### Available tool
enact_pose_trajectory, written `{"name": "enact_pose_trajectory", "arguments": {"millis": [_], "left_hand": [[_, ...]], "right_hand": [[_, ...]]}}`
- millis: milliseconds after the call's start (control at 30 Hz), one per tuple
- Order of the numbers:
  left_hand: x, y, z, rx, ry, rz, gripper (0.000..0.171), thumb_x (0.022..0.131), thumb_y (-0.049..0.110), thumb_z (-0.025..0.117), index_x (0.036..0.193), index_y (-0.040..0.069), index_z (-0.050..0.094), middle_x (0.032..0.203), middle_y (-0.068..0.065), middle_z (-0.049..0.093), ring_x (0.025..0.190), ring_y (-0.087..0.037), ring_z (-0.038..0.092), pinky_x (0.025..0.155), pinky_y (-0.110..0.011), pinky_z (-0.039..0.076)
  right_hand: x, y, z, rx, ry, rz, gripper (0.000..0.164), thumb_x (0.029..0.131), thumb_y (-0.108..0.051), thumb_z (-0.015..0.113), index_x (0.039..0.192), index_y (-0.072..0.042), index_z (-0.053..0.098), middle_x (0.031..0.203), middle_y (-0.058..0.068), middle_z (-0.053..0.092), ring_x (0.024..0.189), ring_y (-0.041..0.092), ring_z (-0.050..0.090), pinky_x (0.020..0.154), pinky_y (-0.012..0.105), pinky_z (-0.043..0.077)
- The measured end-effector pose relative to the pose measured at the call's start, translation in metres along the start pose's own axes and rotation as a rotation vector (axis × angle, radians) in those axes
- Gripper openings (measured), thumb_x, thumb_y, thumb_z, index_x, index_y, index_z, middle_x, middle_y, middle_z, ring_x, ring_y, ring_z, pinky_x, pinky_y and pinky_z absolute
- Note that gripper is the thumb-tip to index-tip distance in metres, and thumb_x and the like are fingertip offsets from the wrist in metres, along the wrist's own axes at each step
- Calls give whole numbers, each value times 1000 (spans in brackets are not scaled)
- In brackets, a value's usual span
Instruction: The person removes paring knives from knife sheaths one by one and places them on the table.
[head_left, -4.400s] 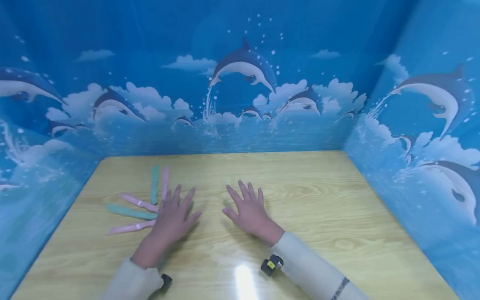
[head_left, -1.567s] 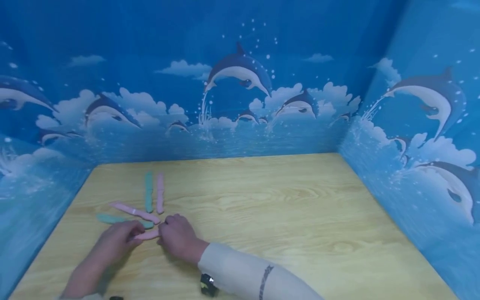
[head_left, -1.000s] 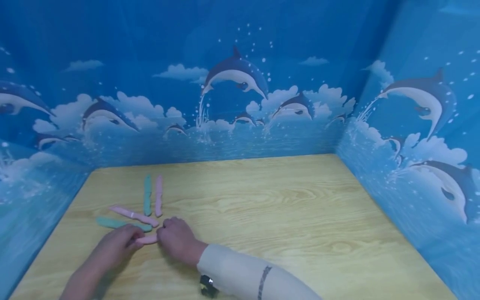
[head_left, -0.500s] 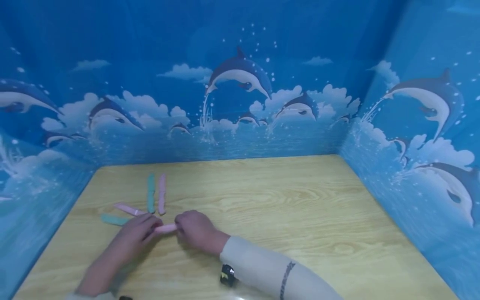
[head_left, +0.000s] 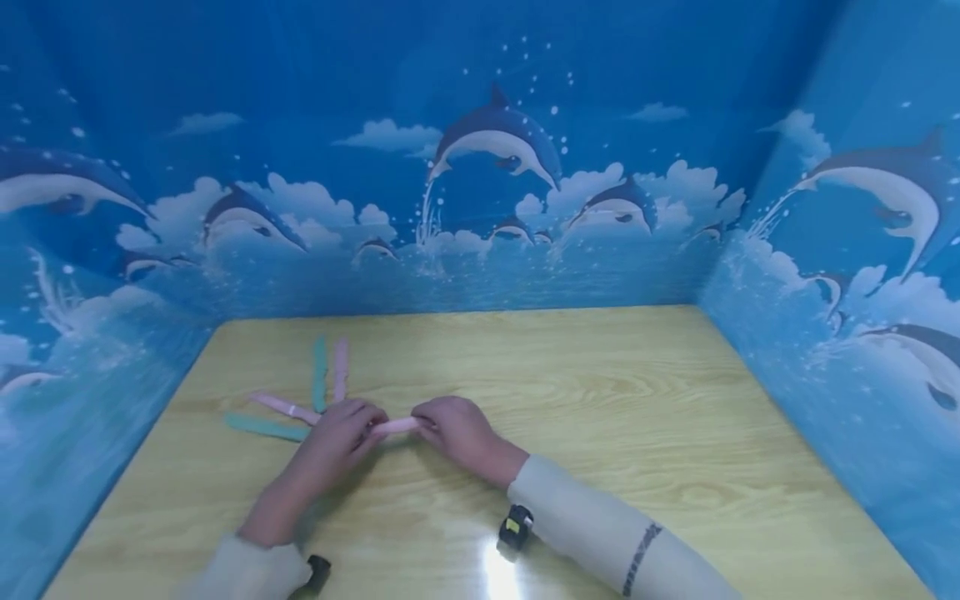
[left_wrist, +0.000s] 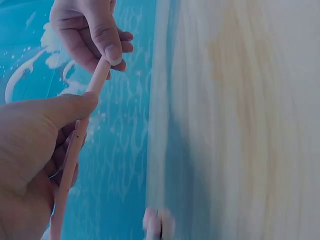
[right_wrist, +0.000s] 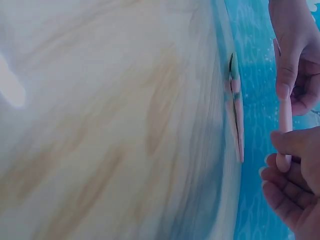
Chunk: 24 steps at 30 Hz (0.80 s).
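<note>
Both hands hold a slim pink plastic tool point(head_left: 399, 426), shaped like an eyebrow razor, raised off the wooden table. My left hand point(head_left: 339, 433) pinches its middle between thumb and fingers; in the left wrist view its longer part runs down past the left hand point(left_wrist: 30, 150). My right hand point(head_left: 461, 433) pinches the rounded end, seen just beyond the thumb of the right hand point(right_wrist: 300, 175) in the right wrist view. Left of the hands lie similar tools: a green one point(head_left: 266, 427), a pink one with a white band point(head_left: 285, 407), and an upright green point(head_left: 319, 375) and pink point(head_left: 341, 367) pair.
The pale wooden table point(head_left: 600, 417) stretches right of the hands. Blue dolphin-printed curtains point(head_left: 480, 275) close off its back and both sides. A bright glare patch point(head_left: 498, 567) lies near the front. Each wrist carries a small black camera point(head_left: 515, 527).
The hands, first spread flat over the table, reached the lowest pink tool at the left and gripped it. They then lifted it and carried it rightward, away from the others.
</note>
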<state>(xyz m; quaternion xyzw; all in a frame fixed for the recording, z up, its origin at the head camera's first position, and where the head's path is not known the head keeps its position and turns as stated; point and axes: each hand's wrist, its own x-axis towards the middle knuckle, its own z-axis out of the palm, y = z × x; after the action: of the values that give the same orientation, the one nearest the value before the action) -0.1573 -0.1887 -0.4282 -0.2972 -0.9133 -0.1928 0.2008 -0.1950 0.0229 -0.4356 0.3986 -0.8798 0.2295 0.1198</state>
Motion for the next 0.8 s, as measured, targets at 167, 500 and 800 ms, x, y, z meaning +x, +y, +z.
{"name": "enact_pose_trajectory", "arguments": {"millis": [167, 500, 800], "left_hand": [[12, 14, 17, -7, 36, -7, 19, 77, 10, 78, 90, 5, 66, 81, -4, 66, 73, -18, 59, 65, -37, 53], [24, 33, 27, 2, 44, -109, 26, 74, 16, 81, 95, 10, 67, 85, -2, 68, 78, -19, 61, 73, -39, 54], [24, 32, 27, -35, 91, -45, 28, 71, 17, 82, 94, 10, 67, 89, -3, 70, 84, -21, 62, 79, -43, 54]], "right_hand": [[-17, 19, -10, 25, 31, -3, 16, 85, -19, 71, 98, -10, 71, 91, 4, 75, 81, 12, 67, 75, 25, 57], [-34, 37, -26, 28, 90, 20, 20, 83, -17, 73, 100, -8, 72, 94, 7, 75, 82, 16, 69, 72, 29, 59], [-48, 49, -37, 38, 144, 51, 19, 80, -18, 75, 98, -11, 73, 84, 3, 75, 69, 10, 64, 60, 25, 55]]}}
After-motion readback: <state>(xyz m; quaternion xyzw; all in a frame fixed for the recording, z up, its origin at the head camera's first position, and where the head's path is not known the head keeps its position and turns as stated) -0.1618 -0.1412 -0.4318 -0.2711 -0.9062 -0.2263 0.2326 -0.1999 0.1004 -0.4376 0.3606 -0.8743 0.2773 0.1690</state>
